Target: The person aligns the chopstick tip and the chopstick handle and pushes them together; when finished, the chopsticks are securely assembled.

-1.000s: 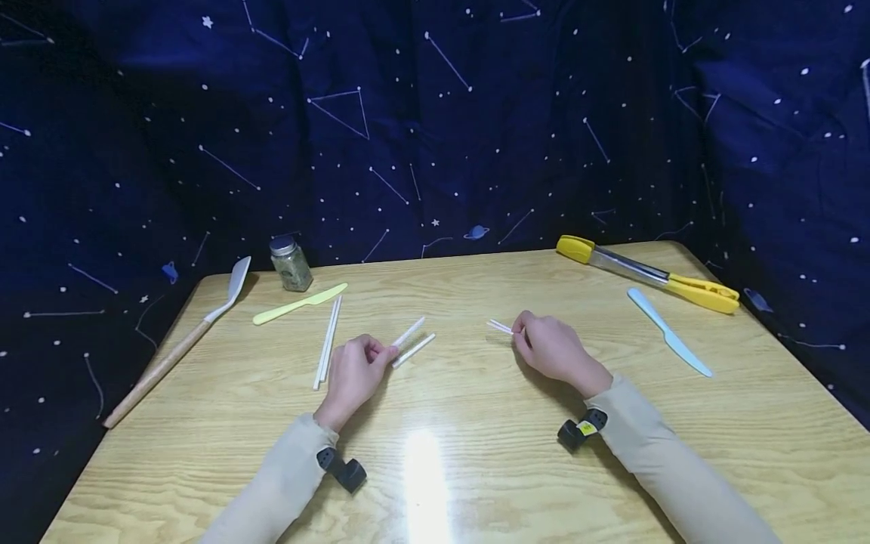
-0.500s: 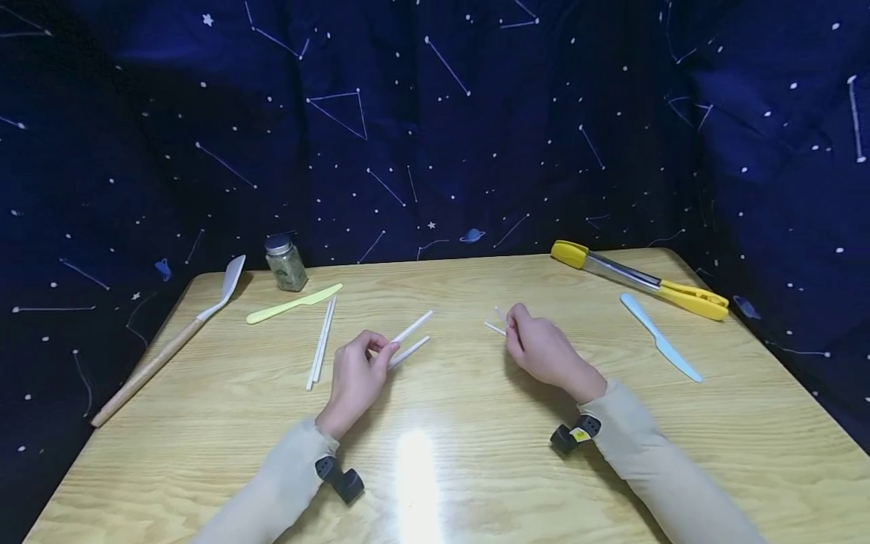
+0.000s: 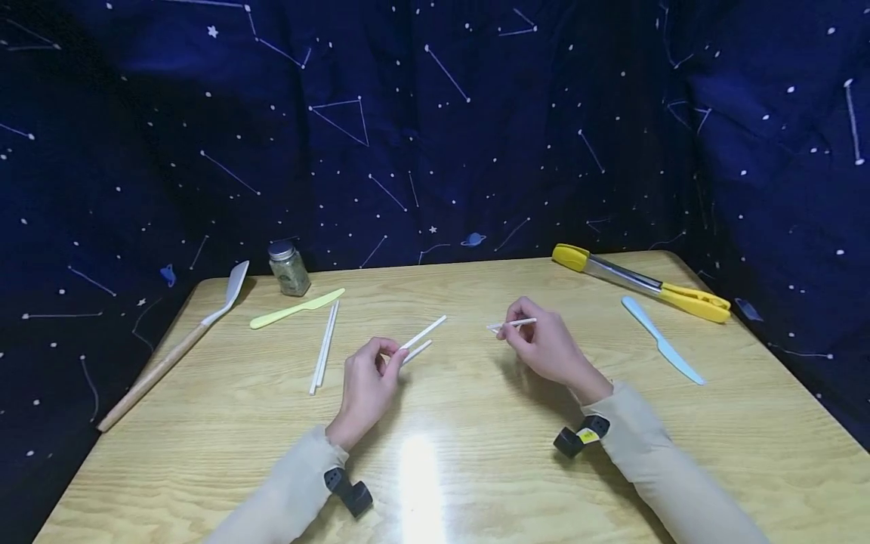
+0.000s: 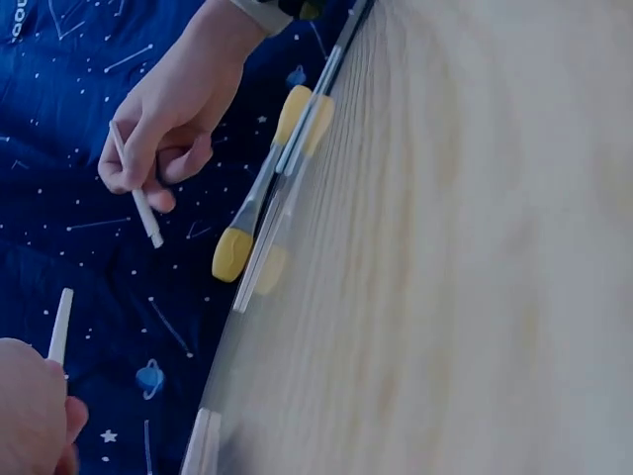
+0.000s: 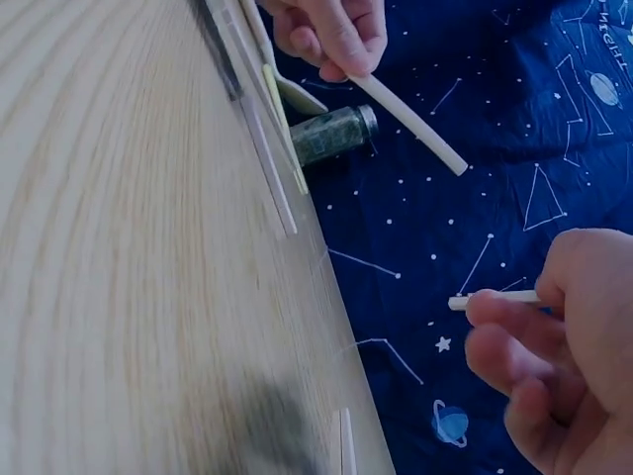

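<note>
My left hand [image 3: 369, 381] pinches a thin white straw-like stick [image 3: 424, 331] between thumb and fingers, raised above the table and pointing away to the right. A second white stick [image 3: 418, 352] lies on the wood below it. My right hand [image 3: 547, 347] pinches a shorter-looking white stick [image 3: 522, 323], also off the table, as the right wrist view shows [image 5: 495, 299]. Another white stick [image 3: 492, 329] peeks out by its fingertips, mostly hidden. Two longer white sticks [image 3: 324, 347] lie side by side left of my left hand.
Far left are a wooden-handled spatula [image 3: 163, 369], a lidded glass jar [image 3: 290, 272] and a yellow plastic knife [image 3: 297, 308]. A blue plastic knife [image 3: 662, 340] and yellow-ended tongs [image 3: 639, 282] lie on the right. A dark starry cloth [image 3: 435, 189] hangs behind the table.
Both hands have lifted their sticks off the table. The right hand's stick has turned to lie across its fingers. The left hand has shifted slightly right.
</note>
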A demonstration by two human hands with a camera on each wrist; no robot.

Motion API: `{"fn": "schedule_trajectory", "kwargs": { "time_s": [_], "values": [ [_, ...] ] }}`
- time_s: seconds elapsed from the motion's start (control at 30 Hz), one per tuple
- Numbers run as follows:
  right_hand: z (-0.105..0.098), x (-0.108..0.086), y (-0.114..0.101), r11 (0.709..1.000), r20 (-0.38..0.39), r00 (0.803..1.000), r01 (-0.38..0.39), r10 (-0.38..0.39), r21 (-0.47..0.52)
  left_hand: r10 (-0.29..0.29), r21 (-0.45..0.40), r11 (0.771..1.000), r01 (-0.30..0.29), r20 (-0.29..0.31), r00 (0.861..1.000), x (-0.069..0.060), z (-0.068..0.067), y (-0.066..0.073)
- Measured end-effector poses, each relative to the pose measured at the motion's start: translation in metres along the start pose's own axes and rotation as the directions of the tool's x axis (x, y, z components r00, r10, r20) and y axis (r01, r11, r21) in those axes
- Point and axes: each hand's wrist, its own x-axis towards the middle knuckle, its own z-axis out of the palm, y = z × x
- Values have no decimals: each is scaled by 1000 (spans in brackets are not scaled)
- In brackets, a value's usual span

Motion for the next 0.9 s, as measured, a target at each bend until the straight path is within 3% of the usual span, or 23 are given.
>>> {"fn": "schedule_trajectory", "kwargs": {
  "time_s": [0.1, 0.3, 0.53, 0.63, 0.9],
  "values": [
    [0, -1, -2, 994, 32, 998, -54, 52, 95, 49, -3, 999, -49, -25, 998, -3, 3, -1],
    [-1, -1, -5, 969, 45, 997, -65, 56, 239, 98, -28, 995, -99, -31, 995, -5, 5, -2],
    [2, -3, -9, 897, 3, 997, -73, 80, 437, 148, -23, 989, -148, -6, 989, -6, 2, -1],
    [1, -3, -11, 875, 4, 998, -53, 58, 481, 180, -26, 983, -180, -4, 984, -5, 1, 0],
    [-1, -4, -12, 857, 21, 999, -38, 32, 514, 227, -40, 973, -227, 1, 974, -4, 1, 0]
  ]
}}
